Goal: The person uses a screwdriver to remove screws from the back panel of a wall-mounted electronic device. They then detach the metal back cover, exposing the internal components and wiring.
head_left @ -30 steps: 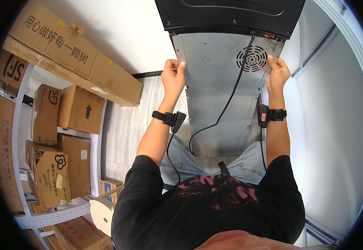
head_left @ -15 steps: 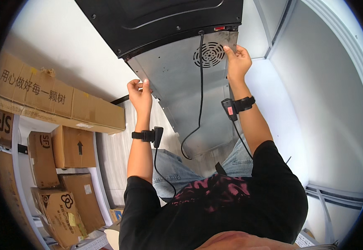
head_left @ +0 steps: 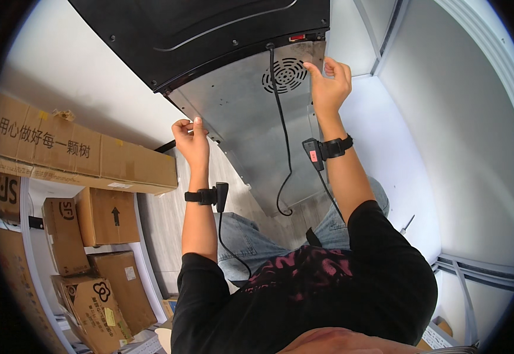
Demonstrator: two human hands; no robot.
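A large appliance with a black top (head_left: 209, 35) and a bare metal panel (head_left: 239, 118) stands before me. The panel has a round slotted vent (head_left: 284, 75), and a red switch (head_left: 297, 38) sits near the upper right corner. From its upper edge a black power cord (head_left: 281, 118) hangs loose, curling at the lower end. My left hand (head_left: 192, 141) has its fingers curled at the panel's left edge. At the right edge, my right hand (head_left: 330, 88) straddles the side, thumb over the metal beside the vent, fingers bent on the outer side. Finger contact is partly hidden.
A long cardboard box (head_left: 80, 144) lies on top of a white shelf (head_left: 145, 259) at the left, with several cartons (head_left: 106, 215) below. White wall panels (head_left: 463, 130) close in on the right. Wood-look floor (head_left: 156, 236) shows beside my legs.
The appliance has shifted to the left in view, and both hands have moved left with it. Its cord has swung so the lower end now curls to the right.
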